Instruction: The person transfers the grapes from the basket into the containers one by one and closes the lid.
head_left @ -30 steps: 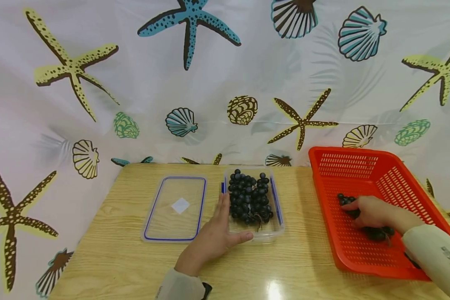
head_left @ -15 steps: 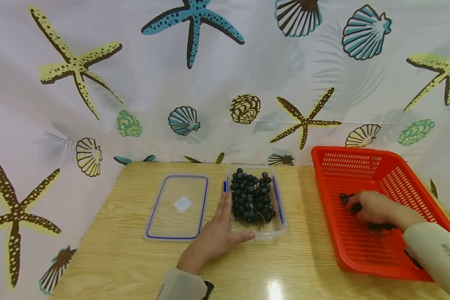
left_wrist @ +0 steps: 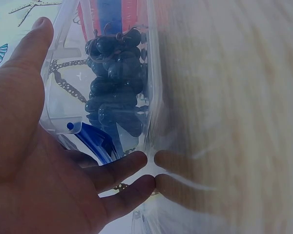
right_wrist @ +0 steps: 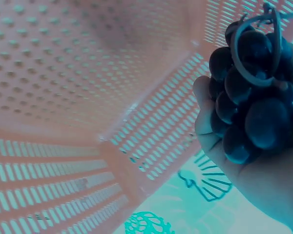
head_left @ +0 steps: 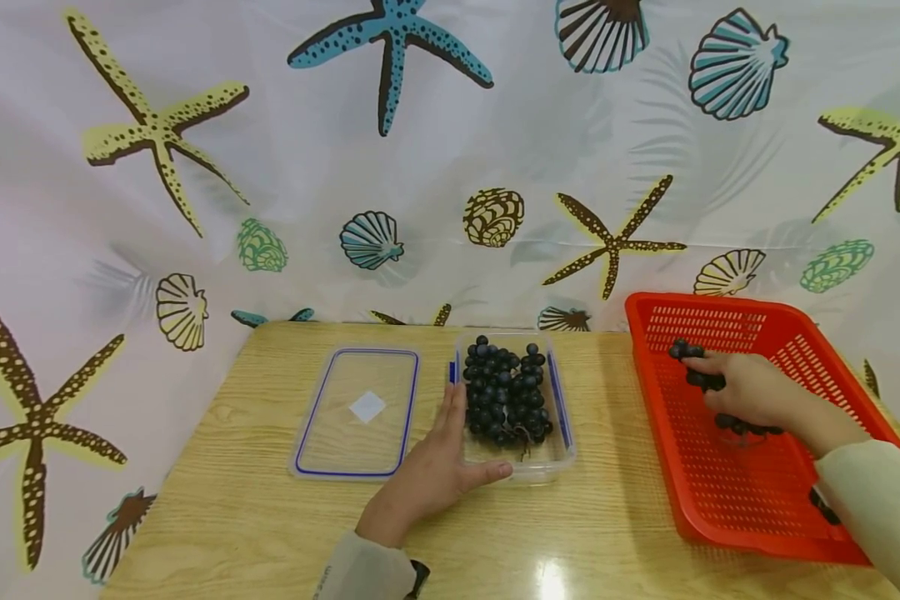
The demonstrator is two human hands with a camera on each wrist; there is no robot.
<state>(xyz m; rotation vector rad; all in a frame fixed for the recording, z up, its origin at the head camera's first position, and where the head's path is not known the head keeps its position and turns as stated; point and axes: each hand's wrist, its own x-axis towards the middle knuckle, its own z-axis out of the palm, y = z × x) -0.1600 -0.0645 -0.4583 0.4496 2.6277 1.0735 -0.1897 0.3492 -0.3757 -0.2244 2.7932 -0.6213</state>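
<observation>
In the head view, dark grapes (head_left: 504,392) lie in a clear plastic box (head_left: 547,468). My left hand (head_left: 427,471) rests against the box's left side and near corner, fingers straight, thumb apart; the left wrist view shows its fingertips by the box wall. Over the red basket (head_left: 671,467), my right hand (head_left: 757,392) grips a bunch of dark grapes (head_left: 705,380). In the right wrist view the bunch (right_wrist: 254,92), with a curled stem, lies in the palm with fingers curled round it, off the basket floor.
A clear lid with a blue seal (head_left: 330,417) and a white square label lies left of the box on the wooden table (head_left: 225,500). Behind the table hangs a cloth (head_left: 435,167) printed with starfish and shells. A small dark item (head_left: 823,506) shows beside the right sleeve.
My right hand has risen from the basket floor and moved slightly away from me, with the grapes in its grip. My left hand has stayed at the box.
</observation>
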